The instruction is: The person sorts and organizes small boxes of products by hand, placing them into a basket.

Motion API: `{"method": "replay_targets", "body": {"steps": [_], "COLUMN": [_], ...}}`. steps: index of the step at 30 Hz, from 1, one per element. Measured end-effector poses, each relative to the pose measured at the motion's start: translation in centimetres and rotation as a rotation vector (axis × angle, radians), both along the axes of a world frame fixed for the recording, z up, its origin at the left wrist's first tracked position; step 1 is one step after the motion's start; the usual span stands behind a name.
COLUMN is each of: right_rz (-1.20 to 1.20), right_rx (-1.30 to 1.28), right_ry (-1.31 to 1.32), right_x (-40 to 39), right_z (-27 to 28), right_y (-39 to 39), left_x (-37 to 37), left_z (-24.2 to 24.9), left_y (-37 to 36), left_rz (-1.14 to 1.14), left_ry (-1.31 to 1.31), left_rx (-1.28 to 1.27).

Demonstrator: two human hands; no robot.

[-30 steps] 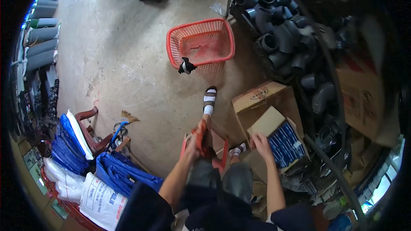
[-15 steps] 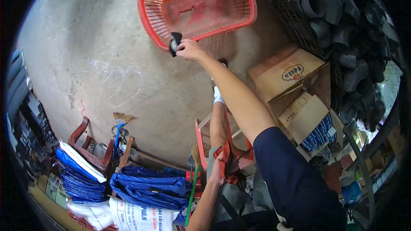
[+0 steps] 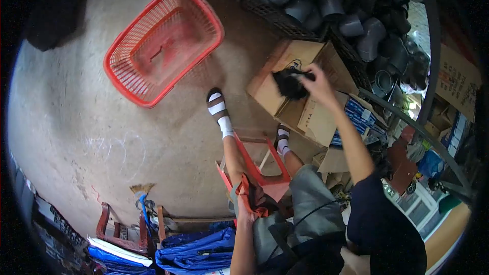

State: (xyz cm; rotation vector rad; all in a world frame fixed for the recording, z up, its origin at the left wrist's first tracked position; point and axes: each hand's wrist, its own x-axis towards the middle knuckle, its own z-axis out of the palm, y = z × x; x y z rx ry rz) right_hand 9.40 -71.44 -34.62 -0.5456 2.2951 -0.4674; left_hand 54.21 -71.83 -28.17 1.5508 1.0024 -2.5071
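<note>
Concrete floor (image 3: 168,142), scuffed w/ chalk-like marks (image 3: 119,155), spreads under our feet (image 3: 217,104); grey pipe bends (image 3: 369,40) are heaped in dark crates (image 3: 282,20) at upper R, and a red stool (image 3: 272,180) is btwn our legs (image 3: 234,160). Our right hand (image 3: 321,89) has a black item (image 3: 289,85) pinched btwn thumb & fingertips, up at the flap (image 3: 265,89) of a big carton (image 3: 336,69); it looks soft, maybe cloth, but we can't make out exactly what it is, nor if it touches the flap. Just beside is a smaller box (image 3: 333,159) w/ blue packs (image 3: 359,114). Our left hand (image 3: 247,214) is low by our left leg, at an orange-red cloth (image 3: 257,201); its fingers are mostly hidden, so we can't tell if that grip is clenched or slack. Step in hand, we'd judge: holding the black item at the carton w/ the right hand alone. Next move calls for, IMO, a steady pinch & the forearm kept clear of the smaller box. Red basket (image 3: 175,46) is well apart from both hands, w/ a dark scrap (image 3: 156,53) on its bottom; blue tarps (image 3: 198,252) lie at lower L.
</note>
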Motion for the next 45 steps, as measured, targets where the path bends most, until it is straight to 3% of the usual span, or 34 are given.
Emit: {"method": "replay_targets", "body": {"steps": [1, 2, 3, 6, 7, 8, 9, 10, 12, 15, 18, 21, 23, 24, 26, 33, 40, 42, 45], "right_rz": [0.218, 0.244, 0.393, 0.446, 0.473, 0.451, 0.414, 0.479, 0.630, 0.737, 0.866, 0.849, 0.973, 1.033, 1.064, 1.006, 0.817, 0.665, 0.489], "right_rx": [0.239, 0.206, 0.495, 0.475, 0.434, 0.459, 0.303, 0.050, -0.009, -0.239, -0.190, 0.067, 0.138, 0.167, 0.102, 0.207, 0.191, 0.062, -0.070], "right_ry": [0.303, 0.508, 0.788, 0.613, 0.498, 0.312, 0.188, 0.187, 0.108, 0.330, 0.514, 0.431, 0.452, 0.466, 0.473, 0.368, 0.302, 0.407, 0.208], "right_x": [-3.0, -4.6, -5.8, -7.7, -6.6, -5.1, -2.8, -0.4, 5.1, 12.5, 16.8, 19.0, 18.7, 18.6, 18.2, 15.7, 16.5, 18.1, 21.1], "right_z": [1.7, 1.8, 2.3, 0.7, 0.5, -0.4, -1.0, -4.1, -8.6, -12.9, -19.8, -22.1, -22.6, -22.6, -22.6, -20.7, -19.8, -18.4, -14.5], "right_y": [1.2, 2.6, 3.2, 2.5, 0.4, -2.3, -4.7, -5.3, -9.6, -17.4, -21.4, -24.0, -24.4, -24.2, -22.6, -11.8, -3.4, -1.5, 2.4], "left_x": [0.0, -0.3, -2.8, -2.1, 2.5, 2.6, 2.0, 1.5, 0.9, -0.5, 0.5, 0.6, 0.8, 1.0, 0.3, 0.1, -0.8, -0.9, -0.7], "left_z": [0.3, 0.6, 2.3, 1.4, -1.9, -1.7, -1.5, -1.1, -0.7, 0.5, 0.2, 0.8, 0.2, 0.3, 1.3, 0.6, 1.9, 1.8, 1.7], "left_y": [-0.2, -0.5, -2.8, -2.6, 0.8, 0.5, -0.1, -0.7, 0.5, -1.0, -0.4, -2.2, -1.6, -1.2, -1.8, -0.4, 1.0, 1.5, 3.0], "left_rz": [-0.055, -0.107, -0.226, -0.272, -0.069, -0.137, -0.202, -0.245, -0.343, -0.180, 0.024, 0.390, 0.534, 0.605, 0.403, 0.454, 0.326, 0.310, 0.216], "left_ry": [-0.034, -0.070, -0.184, -0.230, 0.040, 0.048, 0.053, 0.001, -0.240, -0.101, -0.014, 0.086, 0.110, 0.124, 0.050, 0.113, 0.061, 0.040, 0.054], "left_rx": [-0.011, -0.028, -0.017, 0.033, 0.047, 0.044, 0.040, 0.058, -0.003, 0.059, 0.026, -0.041, -0.014, -0.007, -0.107, -0.072, -0.050, -0.044, -0.101]}}
